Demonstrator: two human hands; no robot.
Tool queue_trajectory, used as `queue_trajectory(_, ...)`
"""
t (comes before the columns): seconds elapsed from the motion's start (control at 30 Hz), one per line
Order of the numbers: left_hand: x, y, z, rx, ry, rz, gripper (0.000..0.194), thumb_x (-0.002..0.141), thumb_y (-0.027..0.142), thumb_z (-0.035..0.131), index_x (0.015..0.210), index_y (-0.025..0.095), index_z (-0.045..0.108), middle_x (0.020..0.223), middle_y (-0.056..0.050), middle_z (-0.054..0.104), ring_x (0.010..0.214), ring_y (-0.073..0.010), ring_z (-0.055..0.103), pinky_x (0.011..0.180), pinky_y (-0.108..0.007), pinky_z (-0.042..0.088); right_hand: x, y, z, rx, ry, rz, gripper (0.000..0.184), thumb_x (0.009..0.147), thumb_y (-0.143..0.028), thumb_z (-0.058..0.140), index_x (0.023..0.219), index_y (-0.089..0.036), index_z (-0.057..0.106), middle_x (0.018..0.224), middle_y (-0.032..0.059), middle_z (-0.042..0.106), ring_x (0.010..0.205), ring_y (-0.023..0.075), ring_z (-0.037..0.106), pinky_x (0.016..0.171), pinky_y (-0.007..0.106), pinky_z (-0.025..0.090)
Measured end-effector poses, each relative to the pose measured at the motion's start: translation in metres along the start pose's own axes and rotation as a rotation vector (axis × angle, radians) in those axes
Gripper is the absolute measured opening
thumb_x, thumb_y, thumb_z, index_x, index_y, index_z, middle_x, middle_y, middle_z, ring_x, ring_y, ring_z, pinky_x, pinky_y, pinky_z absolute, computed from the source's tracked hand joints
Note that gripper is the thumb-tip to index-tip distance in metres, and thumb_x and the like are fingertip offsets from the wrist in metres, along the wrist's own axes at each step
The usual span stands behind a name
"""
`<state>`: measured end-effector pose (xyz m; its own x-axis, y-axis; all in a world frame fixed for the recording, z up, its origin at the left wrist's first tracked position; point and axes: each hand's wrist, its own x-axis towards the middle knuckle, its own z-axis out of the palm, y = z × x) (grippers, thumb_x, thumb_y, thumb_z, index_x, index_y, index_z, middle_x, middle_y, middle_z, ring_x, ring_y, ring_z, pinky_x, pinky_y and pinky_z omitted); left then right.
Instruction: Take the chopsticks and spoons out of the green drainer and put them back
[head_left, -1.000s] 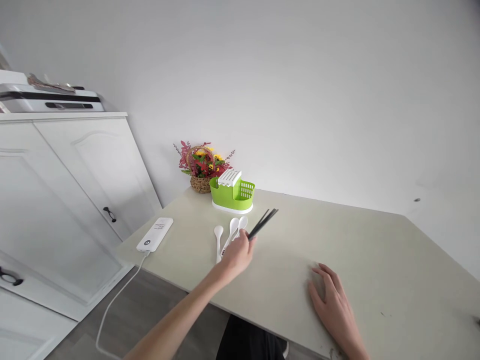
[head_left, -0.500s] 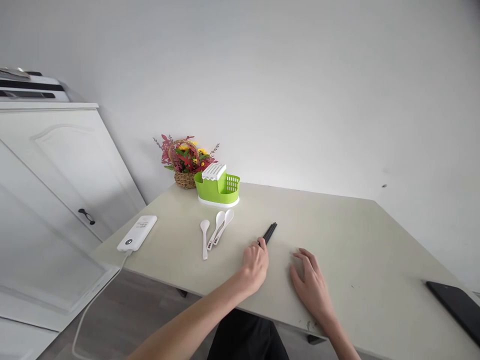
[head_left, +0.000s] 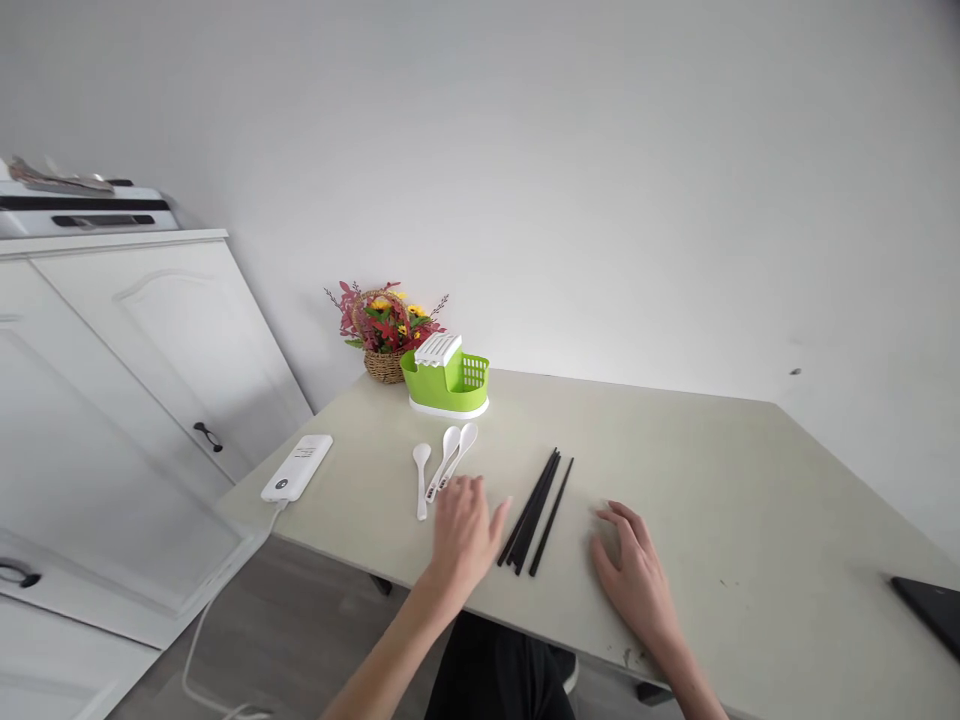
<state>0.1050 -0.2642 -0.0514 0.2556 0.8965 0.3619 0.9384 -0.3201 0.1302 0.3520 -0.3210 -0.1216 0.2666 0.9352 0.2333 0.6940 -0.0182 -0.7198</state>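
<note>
Several black chopsticks lie on the table between my two hands, one of them a little apart on the right. My left hand is open with its fingers apart, just left of the chopsticks and over the handle ends of two white spoons. A third white spoon lies to their left. My right hand rests open on the table, right of the chopsticks, holding nothing. Behind the spoons stands a green utensil basket with a white top and base.
A wicker basket of flowers stands behind the green one, near the wall. A white power bank with a cable lies at the table's left edge. A black phone-like object is at the far right. A white cabinet stands left.
My left hand has let go of the chopsticks and moved left toward the spoons. The chopsticks now lie loosely spread. My right hand stays on the table. The view has shifted slightly.
</note>
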Motion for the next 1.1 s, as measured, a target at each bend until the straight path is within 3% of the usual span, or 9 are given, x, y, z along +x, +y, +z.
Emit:
queue_trajectory(0.17,-0.047,-0.080,0.000,-0.039,0.158,-0.265,0.066,0.102,0.060,0.041,0.145,0.009,0.047,0.141,-0.025,0.058,0.137,-0.0410,0.050,0.108,-0.056,0.045,0.000,0.000,0.000,0.012,0.001,-0.008,0.043,0.098,-0.051,0.040,0.128,-0.026,0.059,0.150,0.0111,0.049,0.115,0.0278,0.064,0.082,0.039,0.056)
queue_trajectory(0.23,-0.052,-0.097,0.011,-0.083,0.157,-0.333,0.076,0.101,0.064,0.040,0.151,0.007,0.039,0.146,-0.026,0.054,0.143,-0.0417,0.045,0.110,-0.057,0.043,0.000,0.001,0.000,0.018,0.012,-0.014,0.044,0.097,-0.051,0.041,0.127,-0.026,0.060,0.148,0.0112,0.050,0.113,0.0278,0.065,0.082,0.039,0.056)
queue_trajectory(0.33,-0.035,-0.107,0.024,-0.143,0.119,-0.366,0.079,0.100,0.064,0.041,0.155,0.007,0.033,0.151,-0.026,0.051,0.145,-0.0405,0.044,0.113,-0.055,0.041,0.000,0.001,0.002,0.027,0.022,-0.011,0.044,0.096,-0.051,0.041,0.127,-0.026,0.060,0.148,0.0110,0.050,0.115,0.0285,0.064,0.083,0.040,0.055)
queue_trajectory(0.5,0.029,-0.097,0.031,-0.100,0.030,-0.311,0.065,0.100,0.045,0.049,0.152,0.009,0.034,0.146,-0.024,0.055,0.139,-0.0359,0.051,0.113,-0.047,0.041,0.001,-0.001,0.002,0.033,0.013,-0.015,0.041,0.098,-0.051,0.039,0.124,-0.026,0.058,0.150,0.0097,0.050,0.124,0.0283,0.061,0.087,0.040,0.055)
queue_trajectory(0.6,0.054,-0.083,0.031,-0.012,-0.052,-0.259,0.062,0.099,0.036,0.053,0.151,0.009,0.034,0.137,-0.022,0.061,0.133,-0.0340,0.055,0.108,-0.044,0.043,0.002,-0.001,0.001,0.027,0.006,-0.011,0.038,0.098,-0.050,0.039,0.123,-0.027,0.058,0.150,0.0088,0.050,0.123,0.0276,0.062,0.085,0.039,0.055)
queue_trajectory(0.77,0.059,-0.063,0.026,0.160,-0.057,-0.204,0.055,0.100,0.034,0.054,0.145,0.005,0.042,0.128,-0.023,0.063,0.122,-0.0356,0.057,0.100,-0.044,0.045,0.003,-0.001,-0.001,0.031,0.003,-0.014,0.038,0.099,-0.049,0.039,0.122,-0.026,0.058,0.149,0.0093,0.050,0.117,0.0272,0.064,0.084,0.040,0.055)
queue_trajectory(0.9,0.055,-0.054,0.020,0.289,-0.144,-0.204,0.037,0.105,0.037,0.046,0.119,0.006,0.060,0.111,-0.022,0.066,0.107,-0.0343,0.063,0.092,-0.043,0.047,0.003,-0.002,-0.001,0.043,0.008,-0.019,0.036,0.100,-0.048,0.039,0.122,-0.027,0.057,0.149,0.0093,0.050,0.120,0.0273,0.063,0.086,0.040,0.054)
queue_trajectory(1.0,0.056,-0.047,0.018,0.290,-0.189,-0.198,0.022,0.102,0.018,0.048,0.113,0.006,0.062,0.106,-0.022,0.068,0.104,-0.0328,0.065,0.091,-0.042,0.048,0.002,-0.001,-0.002,0.041,0.009,-0.021,0.036,0.100,-0.049,0.039,0.122,-0.027,0.057,0.149,0.0096,0.051,0.117,0.0271,0.064,0.085,0.040,0.055)
queue_trajectory(1.1,0.060,-0.039,0.019,0.284,-0.224,-0.191,0.027,0.093,-0.001,0.046,0.114,0.005,0.061,0.107,-0.022,0.068,0.105,-0.0313,0.066,0.091,-0.039,0.050,0.002,-0.001,-0.001,0.043,0.014,-0.029,0.036,0.100,-0.048,0.039,0.122,-0.027,0.057,0.149,0.0101,0.050,0.111,0.0261,0.067,0.083,0.041,0.055)
